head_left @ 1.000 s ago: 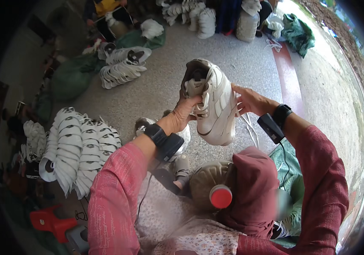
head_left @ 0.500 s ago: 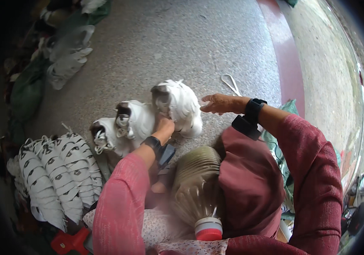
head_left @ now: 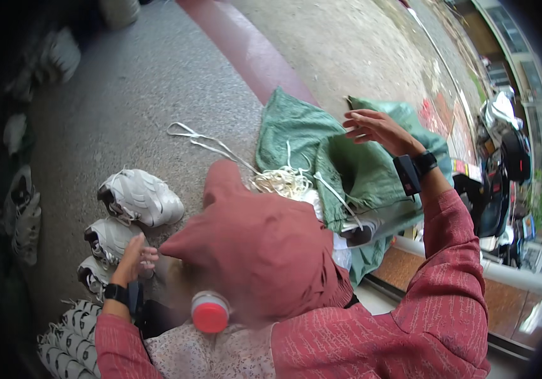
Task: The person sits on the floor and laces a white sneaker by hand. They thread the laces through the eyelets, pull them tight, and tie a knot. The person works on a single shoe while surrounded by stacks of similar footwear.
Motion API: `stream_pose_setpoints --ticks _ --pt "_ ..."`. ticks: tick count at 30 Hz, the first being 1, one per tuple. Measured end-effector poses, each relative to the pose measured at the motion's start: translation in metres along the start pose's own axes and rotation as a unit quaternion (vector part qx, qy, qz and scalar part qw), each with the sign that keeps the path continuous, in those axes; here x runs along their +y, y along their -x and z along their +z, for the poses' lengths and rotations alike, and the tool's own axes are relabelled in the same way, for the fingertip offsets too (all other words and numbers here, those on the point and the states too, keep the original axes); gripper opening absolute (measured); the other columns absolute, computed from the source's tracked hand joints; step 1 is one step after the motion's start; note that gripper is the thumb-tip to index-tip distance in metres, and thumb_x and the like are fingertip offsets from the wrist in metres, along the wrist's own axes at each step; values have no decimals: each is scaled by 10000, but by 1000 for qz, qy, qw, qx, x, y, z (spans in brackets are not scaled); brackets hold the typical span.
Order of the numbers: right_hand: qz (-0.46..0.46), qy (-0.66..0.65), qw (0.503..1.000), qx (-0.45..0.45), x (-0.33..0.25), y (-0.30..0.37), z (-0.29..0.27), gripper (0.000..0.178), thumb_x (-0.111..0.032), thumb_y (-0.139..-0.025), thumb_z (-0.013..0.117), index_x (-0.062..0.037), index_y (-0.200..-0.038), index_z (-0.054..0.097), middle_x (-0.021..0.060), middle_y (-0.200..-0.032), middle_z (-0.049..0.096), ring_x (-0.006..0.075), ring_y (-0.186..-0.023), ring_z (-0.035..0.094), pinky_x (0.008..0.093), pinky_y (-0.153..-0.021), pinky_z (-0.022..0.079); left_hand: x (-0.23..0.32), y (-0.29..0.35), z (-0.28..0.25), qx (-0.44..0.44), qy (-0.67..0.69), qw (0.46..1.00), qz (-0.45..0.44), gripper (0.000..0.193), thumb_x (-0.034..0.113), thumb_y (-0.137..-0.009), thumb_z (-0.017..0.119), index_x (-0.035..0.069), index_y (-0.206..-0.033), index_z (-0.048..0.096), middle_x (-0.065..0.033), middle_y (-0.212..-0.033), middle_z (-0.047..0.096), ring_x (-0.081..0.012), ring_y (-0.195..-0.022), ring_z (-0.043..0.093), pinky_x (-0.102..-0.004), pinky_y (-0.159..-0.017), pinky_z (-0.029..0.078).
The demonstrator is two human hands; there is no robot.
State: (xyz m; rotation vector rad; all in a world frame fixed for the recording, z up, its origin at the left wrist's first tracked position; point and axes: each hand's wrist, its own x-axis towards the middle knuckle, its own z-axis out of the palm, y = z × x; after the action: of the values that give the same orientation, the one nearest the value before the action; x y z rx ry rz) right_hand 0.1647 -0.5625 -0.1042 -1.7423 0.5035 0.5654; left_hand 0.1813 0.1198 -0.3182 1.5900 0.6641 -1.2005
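My left hand (head_left: 135, 259) is held beside a short row of white sneakers, its fingers apart and nothing in them. The far sneaker (head_left: 143, 198), the middle sneaker (head_left: 108, 237) and the near sneaker (head_left: 94, 271) stand close together on the floor. Out to the right, my right hand (head_left: 381, 131) is raised over a green woven sack (head_left: 293, 129), fingers stretched and holding nothing. At the sack's mouth lies a tangle of white shoelaces (head_left: 283, 183). A dark-lined shoe (head_left: 364, 234) shows partly beside the sack's folds.
A plastic bottle with a red cap (head_left: 210, 319) sits against my lap, its body mostly hidden. Maroon cloth (head_left: 252, 243) covers my leg. Stacked white shoe pieces (head_left: 72, 341) lie at lower left. A white cord loop (head_left: 198, 136) rests on the speckled floor.
The view has swung right, bringing the green sack and laces into sight. My left hand has come away from the sneakers; my right hand has moved out over the sack.
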Motion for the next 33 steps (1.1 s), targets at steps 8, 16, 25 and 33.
stream_pose_setpoints --ticks 8,16,25,33 --pt "111 -153 981 53 259 193 -61 338 -317 -980 626 -30 -1149 684 67 -1079 710 172 -956 687 310 -844 547 -14 155 65 -4 -156 987 35 363 356 -1015 549 94 -1264 579 11 -1001 646 -85 -827 621 -247 -679 487" --pt "216 263 900 272 469 200 6 1013 -326 -689 841 50 -1468 313 335 -1461 381 449 -1227 543 433 -1024 472 -46 233 112 45 -163 982 86 321 290 -1024 537 71 -1254 581 -13 -1108 649 -102 -909 630 -254 -767 499" --pt "296 280 843 351 484 148 -3 1155 -342 -618 858 64 -1498 229 314 -1570 231 435 -1300 499 491 -1050 449 -78 263 129 67 -148 983 88 300 264 -1021 552 63 -1243 571 -57 -1041 669 -146 -890 661 -279 -774 539" --pt "225 452 750 427 454 125 -15 756 -411 -617 808 -17 -1222 582 292 -1437 407 391 -1207 499 471 -879 442 -80 287 143 97 -147 979 106 260 141 -1005 554 -10 -1216 553 -84 -991 653 -127 -804 640 -246 -698 512"
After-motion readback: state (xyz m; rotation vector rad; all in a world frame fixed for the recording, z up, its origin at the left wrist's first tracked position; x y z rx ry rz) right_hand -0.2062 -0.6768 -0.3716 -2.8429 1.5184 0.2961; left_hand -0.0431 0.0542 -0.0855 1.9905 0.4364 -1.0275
